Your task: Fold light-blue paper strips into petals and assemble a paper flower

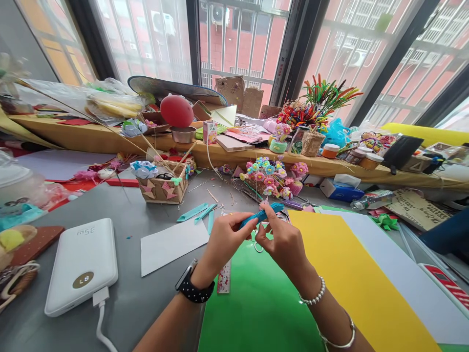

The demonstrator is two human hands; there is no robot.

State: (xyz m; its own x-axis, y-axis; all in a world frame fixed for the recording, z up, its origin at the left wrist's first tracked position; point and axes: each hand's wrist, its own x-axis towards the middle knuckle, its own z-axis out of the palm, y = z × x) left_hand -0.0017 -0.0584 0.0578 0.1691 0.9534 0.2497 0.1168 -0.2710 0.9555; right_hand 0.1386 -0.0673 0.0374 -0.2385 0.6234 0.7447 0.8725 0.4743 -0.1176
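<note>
A folded strip of blue paper (271, 211) is held in the air between both hands. My left hand (230, 234) pinches its left end with thumb and fingers. Farther right, my right hand (284, 239) is closed on the strip, its index finger along the upper edge. Beneath them lies a glossy green sheet (256, 308). A patterned ruler (224, 278) shows beside my left wrist, partly covered. Under my right hand a small pale loop (258, 247) peeks out; its kind is unclear. Light blue paper strips (193, 212) rest beyond my left hand, near a white paper (172, 248).
A white power bank (83, 266) with a cable sits at left. At right are yellow sheets (340, 264) and a white sheet (399, 274). Behind stand a cardboard basket (164, 189), crocheted flowers (267, 176) and a tissue pack (340, 188). A cluttered ledge (205, 154) runs along the windows.
</note>
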